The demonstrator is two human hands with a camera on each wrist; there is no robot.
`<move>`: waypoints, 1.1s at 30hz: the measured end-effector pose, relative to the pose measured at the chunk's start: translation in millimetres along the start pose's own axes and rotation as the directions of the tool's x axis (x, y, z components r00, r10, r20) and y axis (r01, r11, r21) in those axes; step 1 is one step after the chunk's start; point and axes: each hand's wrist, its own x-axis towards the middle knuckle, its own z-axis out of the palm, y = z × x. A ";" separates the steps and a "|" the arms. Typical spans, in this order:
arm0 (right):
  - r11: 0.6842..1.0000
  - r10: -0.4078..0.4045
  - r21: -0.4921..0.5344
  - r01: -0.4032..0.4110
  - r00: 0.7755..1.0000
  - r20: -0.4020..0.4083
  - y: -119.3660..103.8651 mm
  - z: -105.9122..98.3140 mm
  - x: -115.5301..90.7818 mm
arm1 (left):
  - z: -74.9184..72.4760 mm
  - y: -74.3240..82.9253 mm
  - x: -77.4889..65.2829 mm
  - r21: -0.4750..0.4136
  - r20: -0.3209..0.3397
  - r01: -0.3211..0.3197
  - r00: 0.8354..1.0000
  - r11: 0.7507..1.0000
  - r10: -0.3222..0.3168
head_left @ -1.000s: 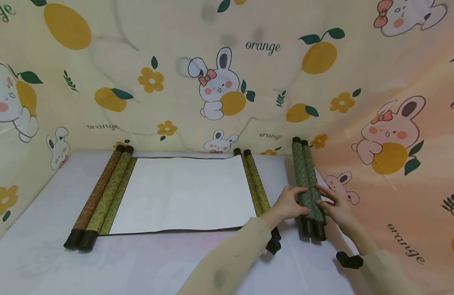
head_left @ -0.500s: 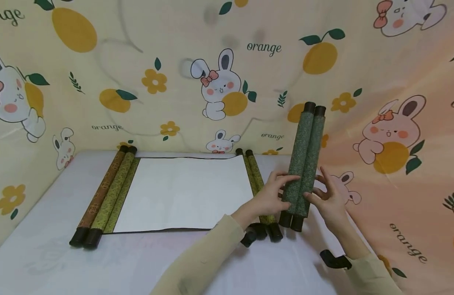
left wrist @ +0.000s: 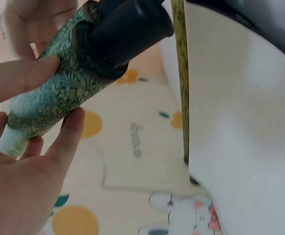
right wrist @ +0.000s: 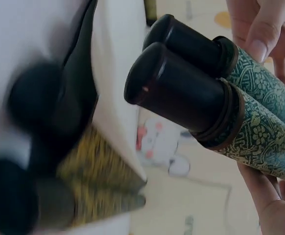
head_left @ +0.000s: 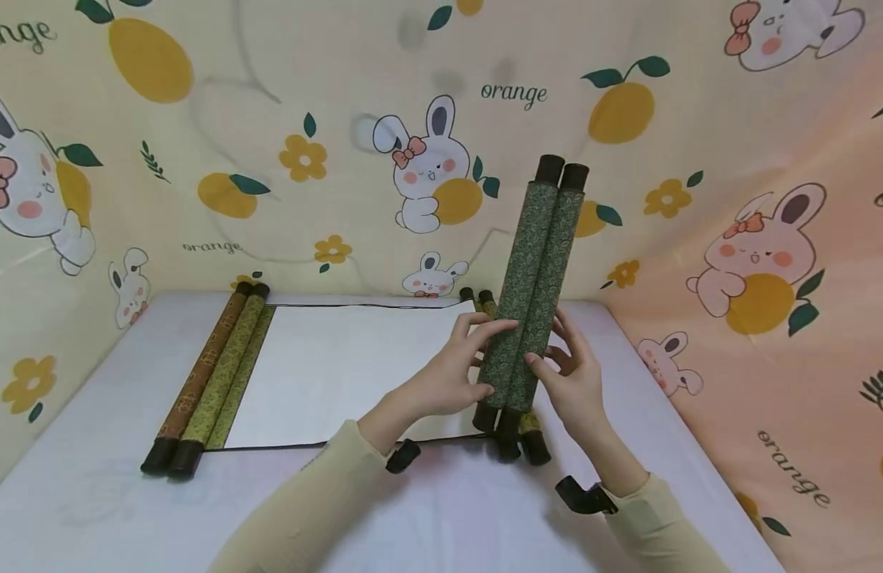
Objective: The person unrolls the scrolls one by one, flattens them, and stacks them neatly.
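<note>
head view: left hand (head_left: 451, 368) and right hand (head_left: 576, 382) are pinching the green floral hand-scroll (head_left: 523, 263), now raised farther leftward, so carrying is progressing.

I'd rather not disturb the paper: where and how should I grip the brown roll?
Probably around the middle of the brown roll, from above and its left: it's long, slim and lying flat, and the yellow-green roll sits close along its right side.
</note>
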 end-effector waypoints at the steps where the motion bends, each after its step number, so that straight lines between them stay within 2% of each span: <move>1: 1.000 -0.011 -0.003 0.011 1.000 0.009 -1.0 6.2 -0.1 | -5.6 -0.1 -5.6 0.017 0.004 0.003 1.000 1.000 -0.003; 3: 1.000 -0.022 0.011 0.021 0.999 0.031 -3.0 18.1 0.0 | -15.9 0.1 -16.2 0.040 0.012 0.015 1.000 0.999 -0.015; 10: 0.998 -0.021 0.067 0.014 0.994 0.111 -5.9 53.1 -7.4 | -38.7 1.0 -50.0 0.108 0.009 0.073 0.997 0.991 -0.074; 12: 0.997 -0.026 0.078 0.016 0.991 0.128 -4.9 63.0 -9.8 | -43.7 1.4 -57.7 0.120 -0.024 0.079 0.997 0.990 -0.077; 14: 0.995 -0.013 0.104 -0.002 0.989 0.144 -0.8 72.3 -11.6 | -47.7 1.0 -63.0 0.135 -0.099 0.081 0.993 0.987 -0.068; 16: 0.991 -0.009 0.132 -0.013 0.987 0.162 1.5 82.2 -13.2 | -50.9 1.1 -66.2 0.157 -0.203 0.093 0.977 0.983 -0.060; 19: 0.985 0.019 0.166 -0.052 0.982 0.190 3.7 96.2 -14.8 | -53.1 -0.4 -69.8 0.178 -0.351 0.138 0.934 0.974 -0.068; 21: 0.982 0.029 0.179 -0.067 0.977 0.209 6.1 103.6 -15.3 | -52.9 -2.6 -72.6 0.178 -0.411 0.179 0.907 0.968 -0.092; 24: 0.981 0.041 0.173 -0.085 0.969 0.243 8.8 111.0 -17.9 | -51.2 -8.0 -78.3 0.165 -0.454 0.233 0.881 0.958 -0.136; 26: 0.981 0.049 0.169 -0.096 0.964 0.261 7.0 113.8 -20.0 | -50.3 -12.6 -81.4 0.161 -0.466 0.252 0.872 0.954 -0.152; 33: 0.983 0.097 0.123 -0.135 0.956 0.276 -6.0 115.7 -22.5 | -52.2 -27.1 -84.2 0.122 -0.476 0.274 0.859 0.954 -0.186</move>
